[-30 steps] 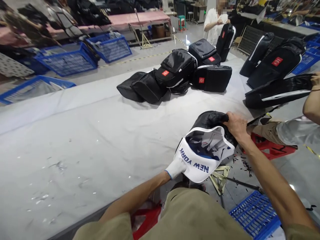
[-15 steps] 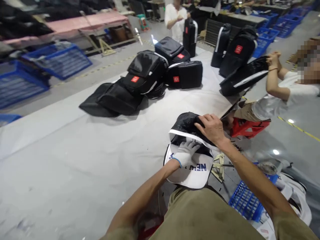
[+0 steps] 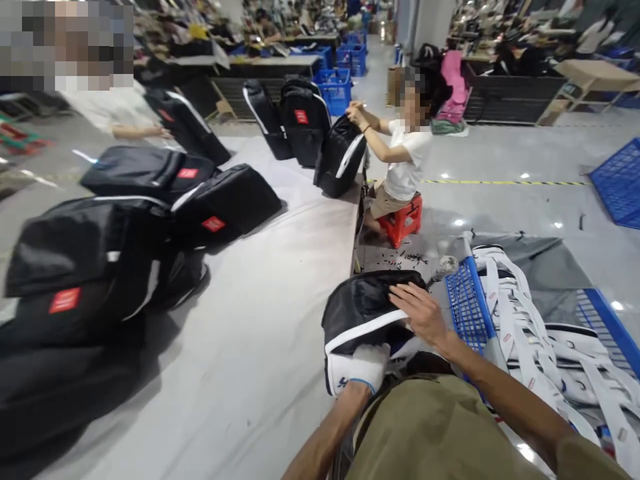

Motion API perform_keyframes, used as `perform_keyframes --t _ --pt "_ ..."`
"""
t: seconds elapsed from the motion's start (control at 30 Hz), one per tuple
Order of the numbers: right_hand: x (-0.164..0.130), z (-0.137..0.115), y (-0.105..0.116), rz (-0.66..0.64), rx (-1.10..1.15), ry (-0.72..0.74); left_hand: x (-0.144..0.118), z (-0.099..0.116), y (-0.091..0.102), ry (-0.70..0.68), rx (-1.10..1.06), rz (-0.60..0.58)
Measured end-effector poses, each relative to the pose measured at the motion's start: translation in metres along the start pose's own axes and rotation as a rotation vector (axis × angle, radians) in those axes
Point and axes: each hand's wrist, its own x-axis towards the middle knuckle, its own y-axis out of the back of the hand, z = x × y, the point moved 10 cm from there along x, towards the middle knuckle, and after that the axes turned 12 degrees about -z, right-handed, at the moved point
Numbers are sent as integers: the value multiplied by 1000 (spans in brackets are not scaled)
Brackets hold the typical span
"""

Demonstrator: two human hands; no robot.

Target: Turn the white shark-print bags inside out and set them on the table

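Observation:
A black-and-white backpack (image 3: 363, 310) lies at the table's near edge, against my body, with a white band along its opening. My left hand (image 3: 371, 365), in a white glove with a blue cuff, reaches into this opening below the band. Its fingers are hidden inside, so I cannot tell how they are set. Bare, my right hand (image 3: 425, 319) holds the bag's right side, fingers laid over the black cloth near the band. Its thumb is mostly out of sight. Part of the dark lettering on the white panel shows beside the glove.
Finished-looking black backpacks (image 3: 75, 253) with red labels crowd the left of the white table (image 3: 260, 320). A co-worker (image 3: 410, 147) on a red stool (image 3: 404, 220) handles another backpack (image 3: 343, 157). A second person stands far left. White strapped pieces fill a blue crate (image 3: 467, 300) at right.
My view has swung to the right. The left hand has gone deeper into the backpack, hiding its fingers, and the black part now covers more of the white panel. My right hand remains on the bag.

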Motion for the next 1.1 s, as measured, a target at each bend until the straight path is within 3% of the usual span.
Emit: perform_keyframes --t 0.13,0.2,0.27,0.37,0.43,0.5,0.6,0.73,0.87,1.0,1.1 --pt "-68 36 48 89 -54 -218 18 61 0 -225 93 -60" --pt "-97 49 66 121 -102 -307 20 90 7 -357 146 -25" --pt "-122 61 78 150 -142 -385 10 117 29 -528 183 167" --pt "-150 84 86 185 -161 -507 -29 133 84 -763 149 670" --pt "-156 103 84 177 -130 -569 -42 124 124 -773 84 961" --pt "-153 123 79 159 -98 -599 -27 110 162 -661 14 1110" --pt "-141 157 72 124 -48 -612 35 97 202 -487 -57 1022" --pt "-125 202 62 56 102 -615 112 90 219 -472 -85 741" --pt "-100 251 53 -57 266 -624 144 72 242 -475 -192 634" --pt "-67 312 25 -225 640 -628 172 56 283 -498 -486 564" --pt "-61 368 -11 -235 870 -848 215 50 296 -397 -791 348"
